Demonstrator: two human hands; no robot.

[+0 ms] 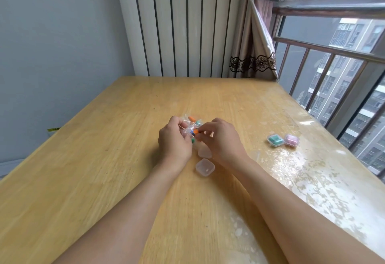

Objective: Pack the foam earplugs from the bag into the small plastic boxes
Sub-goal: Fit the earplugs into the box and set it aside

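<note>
— Where is the small clear plastic bag of coloured foam earplugs (pixel 192 122)?

— Held up just above the pale wooden tabletop (pixel 104 138), near its middle. The left hand (pixel 174 138) grips its left side, fingers curled round the crinkled film. Orange, green and blue plugs show through the plastic.

— And the right hand (pixel 221 138)?

— It meets the bag from the right. Its fingers are drawn together, pinching an orange foam earplug (pixel 195 132) at the bag's near edge. Whether that plug is wholly out of the bag I cannot tell; the film and the fingertips overlap there.

— The boxes?

— An open small clear plastic box (pixel 205 167) lies on the tabletop just below the hands, between the two wrists. Its hinged lid half (pixel 204 152) sits just beyond it, partly hidden under the right hand. I can see nothing inside it.

— Any filled ones?

— Two, well to the right, side by side and touching: a closed clear box with green earplugs (pixel 275 140) and a closed clear box with pink earplugs (pixel 291 140) just right of it.

— What surrounds the tabletop?

— A transparent cover sheet (pixel 312 180) glints over its right part. Behind stands a white ribbed radiator (pixel 183 24), beside it a beige curtain with a dark lace band (pixel 253 63), and on the right a window with a metal railing (pixel 333 51).
</note>
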